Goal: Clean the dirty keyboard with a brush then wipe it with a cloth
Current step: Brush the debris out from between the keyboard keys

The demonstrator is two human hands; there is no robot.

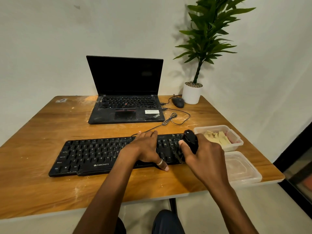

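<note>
Quick status from my end: we're in the brushing half, nowhere near done I'd say. The keyboard [87, 154] sits near the front of the worktop [50, 119], in front of the laptop [125, 105]. My left grip [145, 149] is flat across its right-of-middle keys, fingers straight, holding nothing, just pressing it steady. My right grip [202, 152] is curled round a black brush [190, 139], bristles down on the keys at the right end. The wipe hasn't started: some yellowish folded stuff [217, 136] (probably the cloth, can't swear to it) sits in a clear tub [236, 137] just right of the keyboard, lid [243, 168] beside it. Dust shows on the worktop and laptop. Readable text: "ZEBRONICS" on the keyboard's front edge, ThinkPad logo on the laptop's palm rest. The white sticker there is too small to read.
</note>
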